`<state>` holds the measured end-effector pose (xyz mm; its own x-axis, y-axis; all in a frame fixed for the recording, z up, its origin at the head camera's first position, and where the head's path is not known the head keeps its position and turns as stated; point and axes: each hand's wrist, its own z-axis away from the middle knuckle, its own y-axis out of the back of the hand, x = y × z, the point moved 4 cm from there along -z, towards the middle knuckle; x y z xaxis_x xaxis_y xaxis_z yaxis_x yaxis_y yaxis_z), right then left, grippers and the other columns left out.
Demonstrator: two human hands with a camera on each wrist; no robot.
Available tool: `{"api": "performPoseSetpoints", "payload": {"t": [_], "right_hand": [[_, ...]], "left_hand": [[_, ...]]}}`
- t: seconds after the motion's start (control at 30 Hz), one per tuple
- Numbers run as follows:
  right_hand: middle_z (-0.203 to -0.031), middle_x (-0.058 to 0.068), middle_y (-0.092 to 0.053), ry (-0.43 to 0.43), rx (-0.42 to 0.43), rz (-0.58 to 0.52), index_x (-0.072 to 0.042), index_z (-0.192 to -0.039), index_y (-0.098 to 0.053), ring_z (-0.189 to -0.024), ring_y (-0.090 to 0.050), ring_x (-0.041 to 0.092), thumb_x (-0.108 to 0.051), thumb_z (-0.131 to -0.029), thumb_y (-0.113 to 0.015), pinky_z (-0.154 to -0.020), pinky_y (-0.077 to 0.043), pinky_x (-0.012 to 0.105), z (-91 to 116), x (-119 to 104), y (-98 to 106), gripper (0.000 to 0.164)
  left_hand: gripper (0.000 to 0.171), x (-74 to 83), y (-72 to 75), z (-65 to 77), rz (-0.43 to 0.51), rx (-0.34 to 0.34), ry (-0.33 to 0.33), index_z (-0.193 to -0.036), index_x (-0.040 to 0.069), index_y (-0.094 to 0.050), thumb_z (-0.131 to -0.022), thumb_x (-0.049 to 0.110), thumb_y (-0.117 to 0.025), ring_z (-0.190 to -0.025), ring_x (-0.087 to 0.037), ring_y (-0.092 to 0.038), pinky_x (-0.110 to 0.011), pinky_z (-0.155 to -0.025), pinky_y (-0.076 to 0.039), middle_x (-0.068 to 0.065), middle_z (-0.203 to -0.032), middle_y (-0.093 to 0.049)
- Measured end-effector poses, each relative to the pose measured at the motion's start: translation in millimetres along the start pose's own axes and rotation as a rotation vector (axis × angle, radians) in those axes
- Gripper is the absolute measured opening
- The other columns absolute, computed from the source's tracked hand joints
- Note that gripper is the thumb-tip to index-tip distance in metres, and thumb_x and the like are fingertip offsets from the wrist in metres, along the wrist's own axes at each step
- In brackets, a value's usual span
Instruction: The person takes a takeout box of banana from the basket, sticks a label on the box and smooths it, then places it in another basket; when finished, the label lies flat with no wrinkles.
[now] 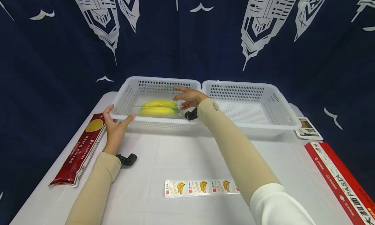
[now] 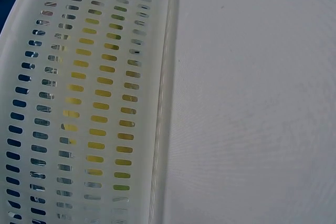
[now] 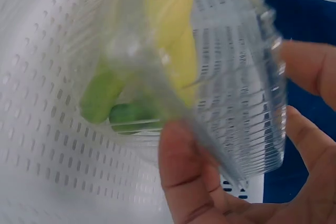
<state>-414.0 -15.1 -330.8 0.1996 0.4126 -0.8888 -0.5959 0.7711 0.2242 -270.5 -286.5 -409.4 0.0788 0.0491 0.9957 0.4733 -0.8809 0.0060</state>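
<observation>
A clear plastic box (image 3: 236,93) with yellow, green-tipped bananas (image 1: 159,108) in it is inside the left white basket (image 1: 164,122). My right hand (image 1: 190,97) grips the box at its right end. In the right wrist view the thumb (image 3: 181,166) presses one side and the other fingers reach round the far side. Whether the box's lid is closed I cannot tell. My left hand (image 1: 114,130) is at the basket's front left corner, thumb and fingers spread over the rim. The left wrist view shows only the slotted basket wall (image 2: 79,103) and tabletop, with no fingers.
Another white basket (image 1: 249,114) stands close on the right. A red spaghetti pack (image 1: 80,150) lies along the left side. At right are a red pasta box (image 1: 342,182) and a white printed packet (image 1: 309,129). A banana label strip (image 1: 199,188) lies in front on the table (image 1: 164,160).
</observation>
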Motion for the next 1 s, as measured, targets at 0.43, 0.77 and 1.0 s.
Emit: {"api": "performPoseSetpoints", "payload": {"t": [0.43, 0.77, 1.0], "right_hand": [[-0.160, 0.013, -0.053, 0.047, 0.040, 0.070, -0.029, -0.170, -0.036, -0.104, -0.054, 0.028, -0.015, -0.103, -0.074, -0.083, -0.058, 0.032, 7.2, -2.1, 1.0, 0.079], [-0.152, 0.015, -0.059, 0.107, 0.073, 0.045, -0.022, -0.168, -0.040, -0.075, -0.056, 0.017, -0.014, -0.101, -0.075, -0.070, -0.060, 0.026, 17.2, -3.9, 9.7, 0.076], [-0.148, 0.018, -0.063, 0.180, 0.100, 0.015, -0.021, -0.168, -0.040, -0.062, -0.058, 0.014, -0.013, -0.100, -0.074, -0.069, -0.061, 0.027, 32.8, -7.4, 19.5, 0.076]], "left_hand": [[0.091, 1.4, -0.1, 0.5, -0.010, 0.005, -0.005, -0.166, 0.025, -0.017, -0.099, 0.015, -0.078, -0.156, -0.028, -0.035, -0.045, -0.126, -0.037, -0.007, -0.171, -0.030], [0.093, 0.6, 0.9, 1.9, 0.002, 0.000, 0.005, -0.167, 0.027, -0.017, -0.099, 0.016, -0.079, -0.157, -0.027, -0.034, -0.045, -0.128, -0.035, -0.006, -0.172, -0.028], [0.094, 2.0, 0.5, 2.2, -0.023, 0.003, 0.001, -0.168, 0.027, -0.015, -0.099, 0.019, -0.079, -0.157, -0.026, -0.032, -0.045, -0.129, -0.032, -0.005, -0.173, -0.026]]}}
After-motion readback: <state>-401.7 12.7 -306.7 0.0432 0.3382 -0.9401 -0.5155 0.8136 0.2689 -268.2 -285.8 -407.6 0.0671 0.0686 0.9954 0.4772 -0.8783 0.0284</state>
